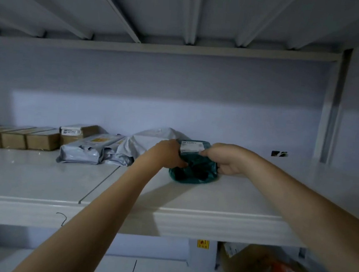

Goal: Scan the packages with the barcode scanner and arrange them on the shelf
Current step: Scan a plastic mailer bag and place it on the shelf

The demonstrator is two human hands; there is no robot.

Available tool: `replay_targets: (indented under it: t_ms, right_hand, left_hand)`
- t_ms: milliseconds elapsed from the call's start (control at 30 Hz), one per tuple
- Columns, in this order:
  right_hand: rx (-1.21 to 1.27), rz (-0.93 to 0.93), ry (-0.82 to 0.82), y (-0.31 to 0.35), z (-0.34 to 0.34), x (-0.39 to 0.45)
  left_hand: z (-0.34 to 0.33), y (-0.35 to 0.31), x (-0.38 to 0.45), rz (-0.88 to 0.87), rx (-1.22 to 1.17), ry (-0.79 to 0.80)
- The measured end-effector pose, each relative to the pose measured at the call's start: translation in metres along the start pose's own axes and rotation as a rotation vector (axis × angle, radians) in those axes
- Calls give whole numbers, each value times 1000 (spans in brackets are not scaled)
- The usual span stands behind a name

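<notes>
Just right of the frame's centre, a dark green plastic-wrapped package [194, 169] sits on the white shelf [40, 180], its white shipping label [191, 147] facing up along its far edge. Both hands reach in from the lower corners and hold it from opposite sides. The left hand [168, 152] grips its left edge, fingers curled over the far side and mostly hidden behind the knuckles. The right hand [222, 159] clamps the right edge, fingers curled, with fingertips [204, 153] touching the label's near right corner. The package thus lies between the two hands, its crumpled near end bulging out below them toward the shelf's front lip; whether it rests fully on the shelf or is slightly lifted is hard to judge in the dim light. Directly behind and left of it lie grey poly mailers [90, 149], and further toward the left edge a row of brown cardboard boxes [18, 137].
</notes>
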State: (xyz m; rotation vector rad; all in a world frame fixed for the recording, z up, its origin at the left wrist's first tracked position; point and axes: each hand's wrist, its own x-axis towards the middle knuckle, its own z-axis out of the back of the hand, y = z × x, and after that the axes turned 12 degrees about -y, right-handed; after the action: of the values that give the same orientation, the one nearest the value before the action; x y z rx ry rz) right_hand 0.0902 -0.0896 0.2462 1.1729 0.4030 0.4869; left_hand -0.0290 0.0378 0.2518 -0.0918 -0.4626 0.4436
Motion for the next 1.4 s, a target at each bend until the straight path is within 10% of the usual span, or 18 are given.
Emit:
replay_targets:
  t_ms: [733,1400]
  right_hand:
    - [-118,-66,-215,23,-41,41]
    - [-124,357,-554,-26,-32,-115]
  left_hand:
    - [-23,10,31,-207,515,-441]
    - [-17,-33,-86,-141,-547,-417]
